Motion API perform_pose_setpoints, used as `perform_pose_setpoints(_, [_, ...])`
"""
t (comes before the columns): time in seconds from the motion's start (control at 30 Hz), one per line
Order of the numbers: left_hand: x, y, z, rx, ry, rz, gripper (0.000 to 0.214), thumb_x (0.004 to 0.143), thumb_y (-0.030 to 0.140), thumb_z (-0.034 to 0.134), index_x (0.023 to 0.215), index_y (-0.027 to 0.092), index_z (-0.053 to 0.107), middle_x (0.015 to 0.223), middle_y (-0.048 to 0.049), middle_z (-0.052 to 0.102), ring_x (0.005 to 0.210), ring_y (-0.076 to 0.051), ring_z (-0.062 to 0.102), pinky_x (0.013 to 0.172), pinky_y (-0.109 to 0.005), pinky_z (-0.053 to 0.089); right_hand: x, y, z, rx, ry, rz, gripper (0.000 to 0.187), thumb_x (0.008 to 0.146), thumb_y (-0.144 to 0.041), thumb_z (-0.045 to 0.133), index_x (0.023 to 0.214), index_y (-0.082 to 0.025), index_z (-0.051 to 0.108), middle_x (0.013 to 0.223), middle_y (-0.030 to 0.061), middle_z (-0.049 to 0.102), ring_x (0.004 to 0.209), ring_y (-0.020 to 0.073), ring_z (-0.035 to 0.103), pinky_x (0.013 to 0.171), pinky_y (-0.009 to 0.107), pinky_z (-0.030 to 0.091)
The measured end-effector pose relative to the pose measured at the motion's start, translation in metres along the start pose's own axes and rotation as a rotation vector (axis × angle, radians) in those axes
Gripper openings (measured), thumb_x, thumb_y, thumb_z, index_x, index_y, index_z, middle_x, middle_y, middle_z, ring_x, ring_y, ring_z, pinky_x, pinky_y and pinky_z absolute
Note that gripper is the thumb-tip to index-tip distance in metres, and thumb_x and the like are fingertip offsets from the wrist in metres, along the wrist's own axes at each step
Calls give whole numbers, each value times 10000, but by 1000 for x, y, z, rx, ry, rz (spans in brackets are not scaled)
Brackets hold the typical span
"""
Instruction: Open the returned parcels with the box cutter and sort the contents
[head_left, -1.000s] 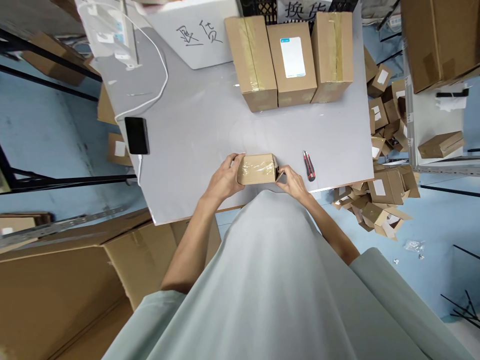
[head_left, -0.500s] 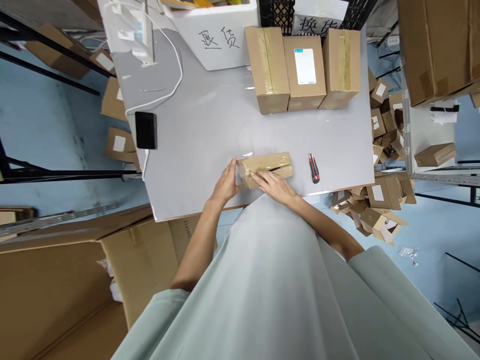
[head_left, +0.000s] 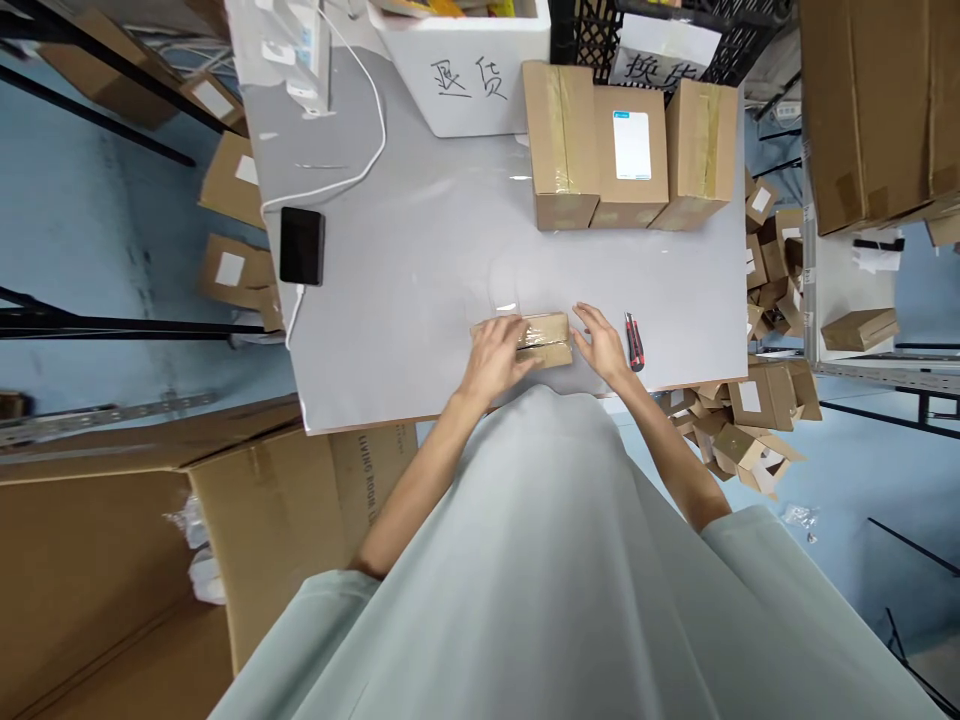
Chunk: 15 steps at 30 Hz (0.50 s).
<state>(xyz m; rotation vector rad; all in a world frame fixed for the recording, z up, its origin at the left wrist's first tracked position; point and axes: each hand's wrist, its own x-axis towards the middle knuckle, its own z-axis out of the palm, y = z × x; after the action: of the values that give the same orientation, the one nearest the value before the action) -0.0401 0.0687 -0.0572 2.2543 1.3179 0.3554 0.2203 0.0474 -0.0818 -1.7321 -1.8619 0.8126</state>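
Note:
A small cardboard box (head_left: 546, 341) bound with shiny tape lies near the front edge of the table, a dark slit running along its top. My left hand (head_left: 493, 352) grips its left part, fingers over the top and thumb along the near side, so that end is mostly hidden. Just off the box's right end is my right hand (head_left: 602, 345), open with fingers apart and nothing in it. A red and black utility knife (head_left: 634, 342) lies on the table to the right of that hand.
Three taped cartons (head_left: 630, 150) stand together at the back right, beside a white bin (head_left: 465, 85) and a black crate (head_left: 585, 40). A phone (head_left: 301, 247) with a white cable lies at the left. Cardboard boxes (head_left: 765, 395) are heaped beyond the right edge; a large open carton (head_left: 277, 500) stands front left.
My left hand has moved from the box's left end onto its top. My right hand has come off the box to its right side. The view has shifted slightly.

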Motion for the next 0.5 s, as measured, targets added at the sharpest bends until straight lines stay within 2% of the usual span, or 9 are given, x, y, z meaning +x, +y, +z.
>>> perform_pose_setpoints(0.13, [8, 17, 22, 110, -121, 34, 644, 864, 281, 875, 1448, 146, 640, 1445, -229, 642, 1322, -428, 601, 1120, -550, 517, 20, 6, -7, -18, -178, -86, 427, 1109, -265, 595, 1514, -211, 720, 1665, 107, 629, 1494, 253, 655, 1256, 408, 553])
perform_pose_setpoints(0.23, [10, 23, 30, 161, -148, 32, 503, 887, 207, 826, 1356, 140, 658, 1362, -225, 659, 1263, -423, 609, 1069, -542, 519, 26, 1, -10, -109, -264, -119, 408, 1074, -232, 669, 1472, -220, 757, 1667, 92, 632, 1489, 266, 666, 1262, 413, 546])
perform_pose_setpoints(0.37, [6, 26, 37, 175, -153, 40, 342, 904, 165, 790, 1223, 158, 666, 1261, -217, 687, 1216, -431, 617, 1028, -546, 507, 30, -6, -16, -225, -346, -156, 434, 1074, -244, 689, 1506, -260, 734, 1671, 76, 622, 1475, 292, 680, 1218, 455, 586])
perform_pose_setpoints(0.5, [-5, 27, 47, 143, -151, 56, 264, 920, 144, 776, 1156, 170, 659, 1187, -206, 708, 1150, -412, 647, 970, -518, 506, 35, -8, -21, -349, -459, -223, 546, 1060, -307, 734, 1590, -219, 639, 1657, 135, 630, 1420, 357, 714, 1145, 511, 623])
